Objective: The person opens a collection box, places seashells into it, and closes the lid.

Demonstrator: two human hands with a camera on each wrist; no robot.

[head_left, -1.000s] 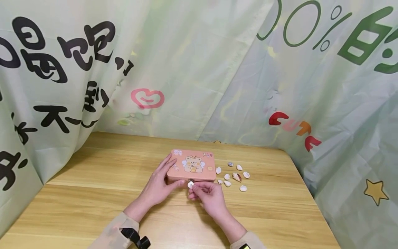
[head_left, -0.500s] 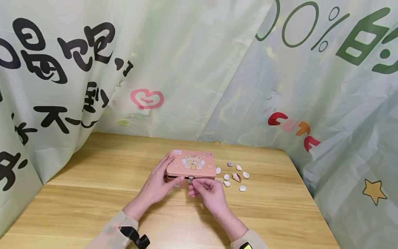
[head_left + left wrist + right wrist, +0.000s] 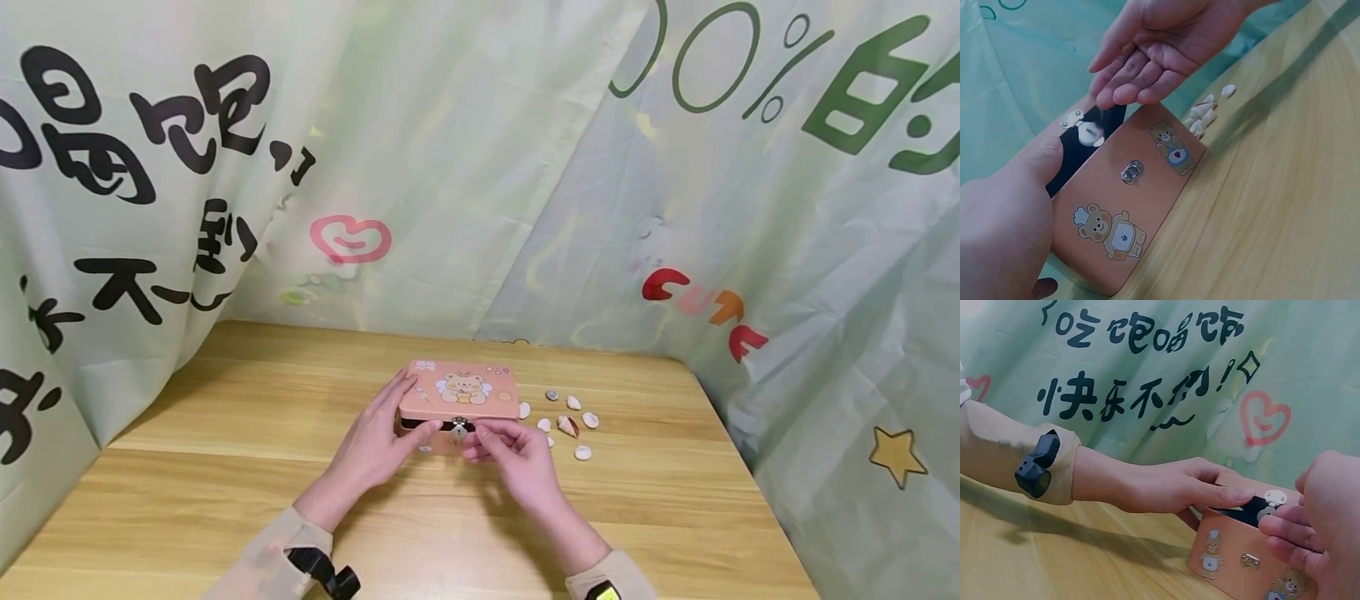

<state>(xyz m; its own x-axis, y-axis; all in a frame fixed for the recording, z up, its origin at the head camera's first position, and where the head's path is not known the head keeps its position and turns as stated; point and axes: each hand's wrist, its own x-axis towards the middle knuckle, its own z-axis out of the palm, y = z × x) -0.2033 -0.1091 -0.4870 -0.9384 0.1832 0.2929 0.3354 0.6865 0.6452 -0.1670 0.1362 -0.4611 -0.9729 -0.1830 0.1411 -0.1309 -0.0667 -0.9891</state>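
Left hand (image 3: 373,437) grips pink box (image 3: 1129,203) at left, right hand (image 3: 521,460) loosely curled, nothing held; best raise lid (image 3: 461,393) evenly.

Box (image 3: 1110,209) is looking like smooth painted metal, latch (image 3: 1132,172) is gleaming as shiny metal, table (image 3: 450,533) is showing smooth, faintly glossy wood grain, curtain (image 3: 465,167) is showing creased cloth, shells (image 3: 567,427) are looking chalky, sleeve (image 3: 262,562) is looking like matt cloth
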